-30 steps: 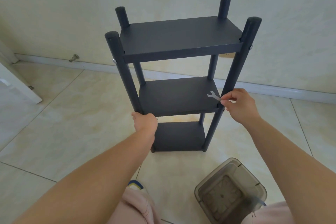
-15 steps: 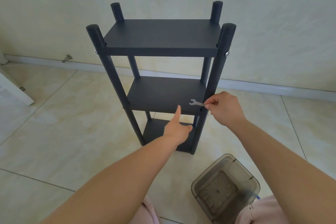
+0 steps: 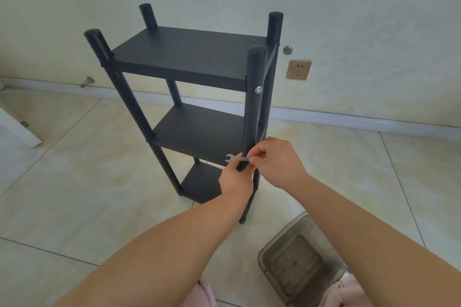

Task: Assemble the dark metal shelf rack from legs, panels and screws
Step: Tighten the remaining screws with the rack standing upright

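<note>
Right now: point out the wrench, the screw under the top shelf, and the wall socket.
wrench [image 3: 237, 158]: head view, on the flat silver handle left of the pinching fingers.
screw [image 3: 258, 89]: head view, on its silver head on the near right leg.
wall socket [image 3: 298, 70]: head view, on the middle of its faceplate.

A single wide-angle view from the person's head looks forward and down, close over both forearms, onto the shelf rack [image 3: 192, 62] standing on the tiled floor [image 3: 74, 182], with the wall [image 3: 349, 7] just behind it.
</note>
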